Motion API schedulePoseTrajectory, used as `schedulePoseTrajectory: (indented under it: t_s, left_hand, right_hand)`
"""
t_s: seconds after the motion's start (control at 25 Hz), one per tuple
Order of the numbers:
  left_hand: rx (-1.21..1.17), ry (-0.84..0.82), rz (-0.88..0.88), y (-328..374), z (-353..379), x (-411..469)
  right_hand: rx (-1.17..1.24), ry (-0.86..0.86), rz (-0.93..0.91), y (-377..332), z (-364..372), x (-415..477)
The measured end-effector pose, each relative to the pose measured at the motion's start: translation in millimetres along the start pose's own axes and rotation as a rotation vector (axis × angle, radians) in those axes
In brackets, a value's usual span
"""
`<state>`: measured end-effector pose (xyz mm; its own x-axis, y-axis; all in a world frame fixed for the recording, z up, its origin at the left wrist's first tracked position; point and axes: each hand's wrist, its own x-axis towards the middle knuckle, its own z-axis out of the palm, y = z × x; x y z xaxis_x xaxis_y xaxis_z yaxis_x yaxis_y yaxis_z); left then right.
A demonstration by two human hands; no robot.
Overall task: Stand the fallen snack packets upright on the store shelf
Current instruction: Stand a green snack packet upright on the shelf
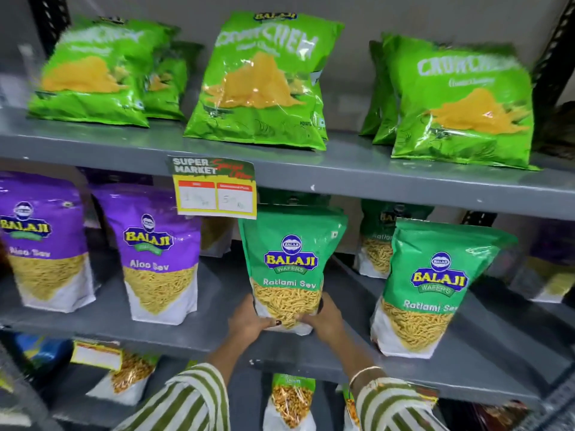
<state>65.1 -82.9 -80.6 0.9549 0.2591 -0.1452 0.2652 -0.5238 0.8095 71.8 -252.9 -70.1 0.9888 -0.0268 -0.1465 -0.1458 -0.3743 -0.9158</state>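
Observation:
A green Ratlami Sev packet [291, 262] stands upright on the middle grey shelf [193, 334], near its front edge. My left hand [249, 318] grips its lower left corner and my right hand [326, 318] its lower right corner. A second green Ratlami Sev packet [432, 284] stands upright to the right, and another one [376, 244] stands behind it. Two purple Aloo Sev packets [40, 241] [158, 253] stand upright on the left of the same shelf.
The top shelf [342, 175] carries three groups of bright green Crunchem bags [261, 82], leaning back. A supermarket price tag [214, 188] hangs from its front lip. Below, the lower shelf holds more snack packets [289, 402]. A black upright post [553, 57] stands at the right.

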Motion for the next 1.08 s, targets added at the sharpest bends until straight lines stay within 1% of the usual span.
schedulePoseTrajectory:
  t_s: [0.08,0.12,0.16,0.2,0.24,0.28,0.32,0.36,0.4,0.44,0.48,0.52,0.56,0.6,0.64,0.68,0.8,0.84,0.92,0.96,1.0,1.04,1.08]
  left_hand:
    - [0.048,-0.007,0.01,-9,-12,-7]
    - [0.055,-0.007,0.023,-11,-16,-9]
    - [0.057,-0.01,0.03,-12,-19,-11]
    - [0.067,-0.015,0.044,-13,-21,-12]
    - [0.07,-0.022,0.051,-13,-22,-11]
    - [0.069,-0.035,0.057,-13,-24,-11]
    - [0.061,-0.048,0.057,-13,-25,-11]
    - [0.057,-0.059,0.06,-12,-25,-11]
    - [0.049,-0.065,0.068,-13,-25,-11]
    - [0.039,-0.064,0.068,-13,-25,-11]
    - [0.031,-0.069,0.064,-14,-25,-10]
    - [0.038,-0.074,0.057,-13,-25,-10]
    - [0.056,-0.078,0.048,-13,-26,-10]
    - [0.078,-0.079,0.041,-12,-26,-10]
    - [0.096,-0.081,0.039,-12,-25,-8]
    - [0.109,-0.085,0.04,-11,-25,-8]
    - [0.115,-0.085,0.044,-12,-24,-7]
    - [0.097,-0.089,0.042,-13,-23,-7]
    - [0.088,-0.109,0.052,-14,-23,-6]
    - [0.098,-0.122,0.058,-14,-24,-6]
    - [0.106,-0.133,0.057,-15,-24,-6]
    - [0.103,-0.136,0.052,-16,-23,-6]
    - [0.088,-0.128,0.045,-16,-22,-6]
  right_hand:
    - [-0.022,-0.025,-0.004,-9,7,-18]
    - [0.029,-0.05,-0.016,-23,6,-28]
    - [0.113,-0.037,-0.065,-40,2,-33]
    - [0.157,0.062,-0.135,-62,-5,-37]
    - [0.104,0.221,-0.227,-86,-13,-37]
    - [-0.047,0.4,-0.323,-112,-23,-37]
    - [-0.309,0.527,-0.391,-137,-32,-38]
    - [-0.588,0.549,-0.424,-161,-37,-39]
    - [-0.768,0.485,-0.448,-182,-36,-40]
    - [-0.845,0.361,-0.448,-197,-31,-39]
    - [-0.883,0.244,-0.436,-207,-25,-37]
    - [-0.893,0.172,-0.414,-214,-20,-33]
    - [-0.898,0.143,-0.398,-216,-15,-30]
    - [-0.885,0.13,-0.364,-217,-12,-27]
    - [-0.851,0.153,-0.348,-217,-10,-25]
    - [-0.777,0.214,-0.355,-216,-10,-23]
    - [-0.499,0.394,-0.465,-204,-12,-22]
    - [-0.494,0.441,-0.468,-200,-15,-24]
    - [-0.568,0.543,-0.379,-176,-23,-28]
    - [-0.514,0.578,-0.332,-159,-26,-30]
    - [-0.382,0.559,-0.307,-137,-28,-30]
    - [-0.221,0.475,-0.285,-113,-27,-31]
    - [-0.092,0.331,-0.228,-89,-25,-31]
